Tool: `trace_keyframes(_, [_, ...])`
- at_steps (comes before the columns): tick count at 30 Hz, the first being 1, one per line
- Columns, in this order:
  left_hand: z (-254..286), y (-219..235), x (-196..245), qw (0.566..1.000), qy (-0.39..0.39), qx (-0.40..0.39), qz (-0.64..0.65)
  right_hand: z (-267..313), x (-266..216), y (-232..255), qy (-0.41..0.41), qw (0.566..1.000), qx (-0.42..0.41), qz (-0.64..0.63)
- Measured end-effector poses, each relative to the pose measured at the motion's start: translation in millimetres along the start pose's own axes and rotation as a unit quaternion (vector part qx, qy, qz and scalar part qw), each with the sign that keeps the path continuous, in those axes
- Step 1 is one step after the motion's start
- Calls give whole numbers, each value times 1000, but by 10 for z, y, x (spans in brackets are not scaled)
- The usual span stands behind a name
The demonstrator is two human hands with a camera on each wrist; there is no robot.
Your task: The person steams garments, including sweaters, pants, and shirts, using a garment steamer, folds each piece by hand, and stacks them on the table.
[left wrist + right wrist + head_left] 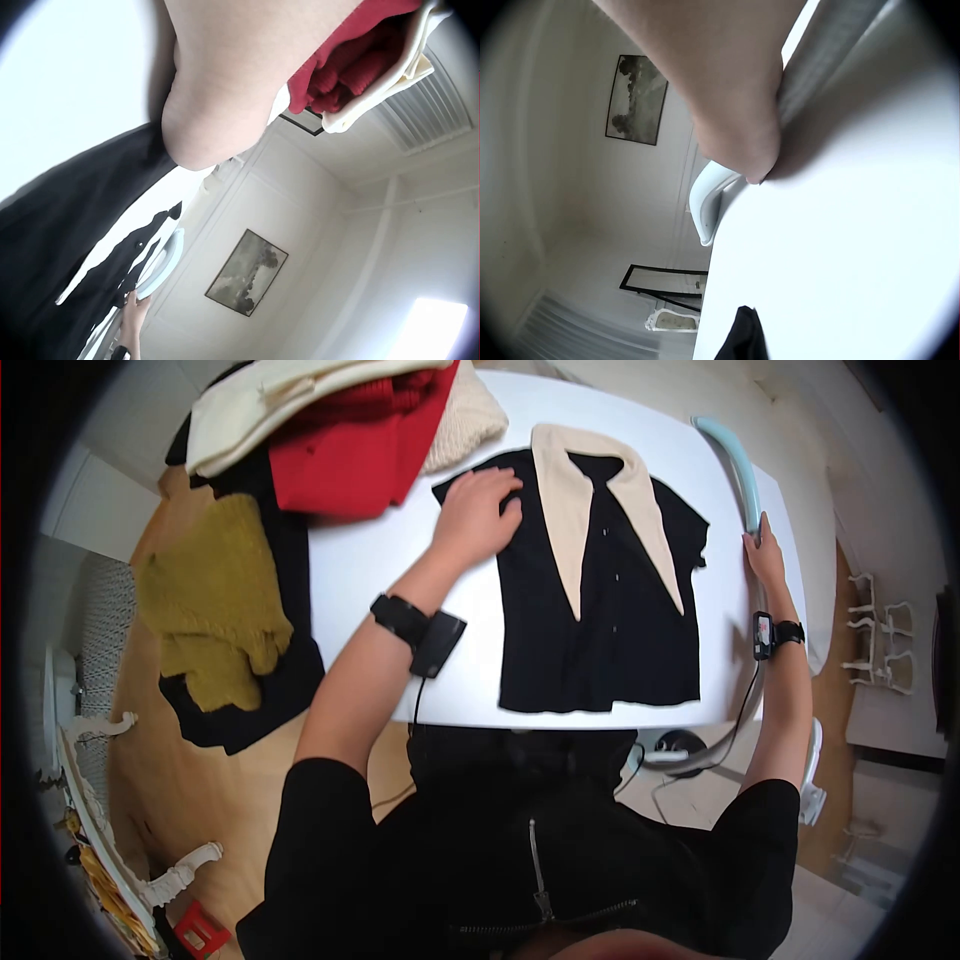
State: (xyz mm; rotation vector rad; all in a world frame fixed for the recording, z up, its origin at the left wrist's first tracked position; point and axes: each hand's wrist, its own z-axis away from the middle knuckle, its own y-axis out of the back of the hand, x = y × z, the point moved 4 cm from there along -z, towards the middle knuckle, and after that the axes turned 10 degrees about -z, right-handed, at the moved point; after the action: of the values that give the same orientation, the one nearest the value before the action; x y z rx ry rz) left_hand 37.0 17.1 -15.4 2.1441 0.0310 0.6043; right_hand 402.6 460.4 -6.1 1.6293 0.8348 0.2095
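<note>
A black short-sleeved shirt (640, 665) lies flat and front up on the white table, its long pointed cream collar (562, 510) spread over the chest. My left hand (480, 515) rests on the shirt's left-side sleeve and shoulder, fingers loosely bent and pointing toward the collar. At the table's right side, my right hand (766, 560) grips the lower end of a pale blue curved wand (738, 460). A grey hose (825, 60) runs back from the wand under the right wrist. In the right wrist view, the fingers around the wand are mostly hidden behind the hand.
Piled at the back left are a red garment (345, 470), a white folded one (250, 422) and a cream knit (468, 420). An olive knit (215, 595) lies over black cloth (295, 695) at the left. Bare white tabletop (468, 650) shows around the shirt.
</note>
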Motion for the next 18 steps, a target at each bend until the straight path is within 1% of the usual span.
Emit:
trace_keyframes(1, [-11,3,-2,1000,3,-4,6,132,-10,71,-21,999,-32,-16])
trace_keyframes(2, [-11,-10,-7,1000,10,8,14,264,-50,161,-22,999,-34,-11])
trace_keyframes(4, [-12,10,31,1000,7,-10,22,730,-381,411,100,989,60,91])
trace_keyframes(5, [-23,54,62,999,11,-21,24,911,-559,491,101,989,59,93])
trace_keyframes(7, [-19,81,83,1000,1,-16,25,1340,-1041,616,218,975,29,-25])
trace_keyframes(9, [5,115,172,999,-19,-18,27,1787,-1476,664,226,968,-80,-75])
trace_keyframes(10, [18,214,321,993,-111,19,-25,1988,-1682,682,215,959,-154,-102])
trace_keyframes(11, [56,303,490,975,-201,57,-77,2172,-1854,685,203,944,-226,-131])
trace_keyframes(12, [117,339,672,975,-215,48,-28,2340,-1979,677,231,928,-265,-122])
trace_keyframes(13, [224,329,829,975,-217,-18,33,2473,-2090,660,261,910,-301,-113])
trace_keyframes(14, [373,327,980,969,-209,-100,90,2594,-2193,677,274,905,-309,-106])
trace_keyframes(15, [554,377,1121,948,-206,-196,145,2711,-2274,695,284,899,-318,-101])
trace_keyframes(16, [727,456,1235,931,-220,-249,148,2781,-2314,710,295,897,-319,-78])
trace_keyframes(17, [869,536,1284,927,-230,-268,125,2824,-2308,716,290,899,-318,-85])
trace_keyframes(18, [1002,641,1291,931,-221,-273,97,2866,-2286,712,282,902,-318,-75])
